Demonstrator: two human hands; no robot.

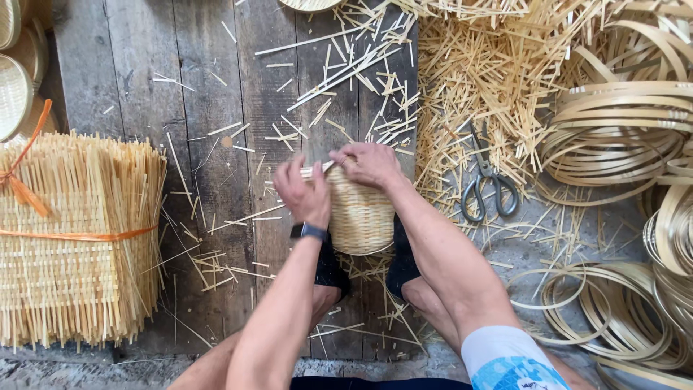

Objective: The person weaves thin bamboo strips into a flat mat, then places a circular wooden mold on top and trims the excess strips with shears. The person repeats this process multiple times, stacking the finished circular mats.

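Note:
A small woven bamboo basket (361, 217) stands between my feet on a dark wooden board (180, 108). My left hand (303, 191) grips the basket's near-left rim, with a dark watch on the wrist. My right hand (372, 165) holds the far rim and pinches a thin bamboo strip (317, 171) that lies across the top. Both hands are closed on the rim.
A tied stack of woven bamboo mats (76, 238) sits at the left. Scissors (487, 184) lie to the right among loose bamboo offcuts (476, 79). Coiled bamboo hoops (621, 137) fill the right side. Round woven trays (14, 79) lean at the top left.

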